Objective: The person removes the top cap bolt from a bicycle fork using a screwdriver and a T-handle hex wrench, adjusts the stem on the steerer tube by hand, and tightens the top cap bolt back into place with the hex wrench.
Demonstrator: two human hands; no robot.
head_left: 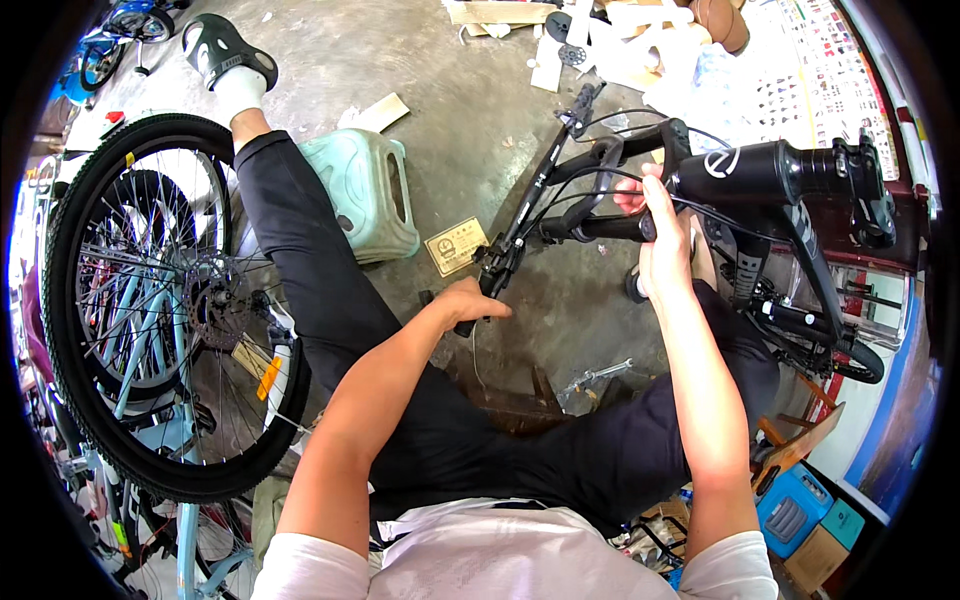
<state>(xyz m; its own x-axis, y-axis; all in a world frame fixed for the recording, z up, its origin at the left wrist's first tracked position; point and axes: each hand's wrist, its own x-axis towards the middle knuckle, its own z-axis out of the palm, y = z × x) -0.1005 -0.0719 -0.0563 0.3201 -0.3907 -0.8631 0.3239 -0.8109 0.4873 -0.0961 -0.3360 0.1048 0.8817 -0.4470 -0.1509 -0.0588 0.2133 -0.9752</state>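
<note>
A black bicycle frame (pixel 750 265) with a front fork (pixel 600 228) stands at the right, its thick head tube (pixel 735 175) lying across the view. To its left a black handlebar (pixel 540 185) hangs at a slant, joined to the bike by thin black cables (pixel 570 182). My left hand (pixel 468 303) is closed round the handlebar's near end, by the brake lever; the forefinger points right. Beside the fork, my right hand (pixel 662 232) pinches a black cable between thumb and fingers. Its lower fingers are partly hidden.
A large spoked wheel (pixel 85 420) leans at the left, before other bicycles. A pale green plastic stool (pixel 360 190) stands beside my left leg. A wrench (pixel 608 371) and a yellow card (pixel 457 247) lie on the floor. Cardboard scraps (pixel 510 12) lie ahead; a blue case (pixel 795 510) stands lower right.
</note>
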